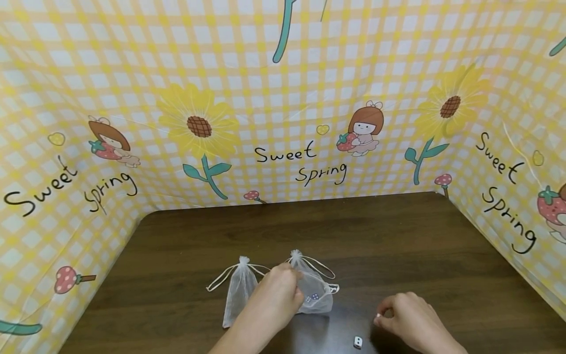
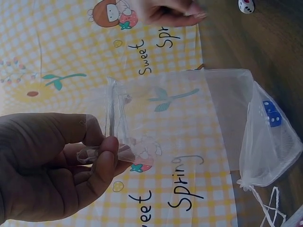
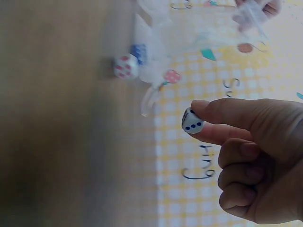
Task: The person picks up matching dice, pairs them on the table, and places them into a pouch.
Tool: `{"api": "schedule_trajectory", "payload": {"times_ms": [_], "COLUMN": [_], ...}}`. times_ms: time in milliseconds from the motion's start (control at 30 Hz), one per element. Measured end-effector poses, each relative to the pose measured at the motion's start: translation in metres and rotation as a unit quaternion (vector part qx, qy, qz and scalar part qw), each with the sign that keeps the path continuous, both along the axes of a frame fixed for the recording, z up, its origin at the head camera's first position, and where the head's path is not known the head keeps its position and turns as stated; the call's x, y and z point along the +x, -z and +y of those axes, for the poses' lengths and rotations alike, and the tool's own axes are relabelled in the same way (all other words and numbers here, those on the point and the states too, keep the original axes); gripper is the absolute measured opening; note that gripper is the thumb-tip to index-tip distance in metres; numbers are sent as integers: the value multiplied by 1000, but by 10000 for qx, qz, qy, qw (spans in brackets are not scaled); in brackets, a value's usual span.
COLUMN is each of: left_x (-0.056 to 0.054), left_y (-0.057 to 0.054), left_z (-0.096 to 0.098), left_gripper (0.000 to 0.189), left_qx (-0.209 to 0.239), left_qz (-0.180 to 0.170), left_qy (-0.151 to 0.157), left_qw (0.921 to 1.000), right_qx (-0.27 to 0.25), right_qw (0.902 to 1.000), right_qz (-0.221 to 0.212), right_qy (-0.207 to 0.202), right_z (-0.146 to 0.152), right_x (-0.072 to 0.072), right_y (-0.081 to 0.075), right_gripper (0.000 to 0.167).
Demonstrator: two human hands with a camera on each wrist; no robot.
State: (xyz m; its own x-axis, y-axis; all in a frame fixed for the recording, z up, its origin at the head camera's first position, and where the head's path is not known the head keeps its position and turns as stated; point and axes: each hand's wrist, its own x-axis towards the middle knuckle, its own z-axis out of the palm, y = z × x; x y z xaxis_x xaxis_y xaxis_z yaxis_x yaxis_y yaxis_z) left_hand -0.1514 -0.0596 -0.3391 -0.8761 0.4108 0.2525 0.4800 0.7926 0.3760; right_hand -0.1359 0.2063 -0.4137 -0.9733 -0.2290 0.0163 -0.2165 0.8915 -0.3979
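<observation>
My left hand (image 1: pixel 278 287) pinches the top edge of a sheer white mesh bag (image 2: pixel 161 104), thumb against fingers. Beyond it lies another mesh drawstring bag (image 2: pixel 260 161), its neck gathered, with blue dice (image 2: pixel 272 114) showing through the mesh. To the right, my right hand (image 1: pixel 409 317) holds a white die with blue pips (image 3: pixel 193 122) between thumb and index finger, the other fingers curled in. A second white die (image 1: pixel 357 342) rests on the table between the hands, red pips visible on it in the right wrist view.
Left of the left hand, a mesh drawstring bag (image 1: pixel 236 297) lies with its neck gathered and cords spread, partly behind the forearm. The dark wood table (image 1: pixel 353 231) is enclosed at the back and sides by a yellow checked cloth (image 1: pixel 283 113).
</observation>
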Motion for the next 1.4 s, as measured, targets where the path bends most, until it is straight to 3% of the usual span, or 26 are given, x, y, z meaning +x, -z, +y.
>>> {"api": "schedule_trajectory", "payload": {"times_ms": [133,367,667,1133,1267,1400], "left_x": [1,1,2,2,2,2], "left_y": [0,2,5,9,9,9], "left_z": [1,2,5,6,6,7], "left_gripper": [29,28,22,23,20,17], "left_qx": [-26,-57,-88,1,-16,-13], "left_qz": [-22,229,293,475,562,548], "left_qy": [-30,37,-5,149,198,218], "left_qw": [10000,9997,9995,9988,9982,9983], "right_qx": [-38,1,-69,-30,-190,-558], "right_qw": [9989,9967,9888,9783,9695,9502], "right_qz": [462,796,1477,2024,2351,2896], "right_qy": [72,153,-200,-445,-669,-1009], "right_z": [-1,-6,-13,-29,-35,-42], "right_x": [-2,-6,-8,-9,-10,-11], "right_y": [-15,-33,-52,-76,-81,-83], "right_gripper": [7,6,9,12,14,16]}}
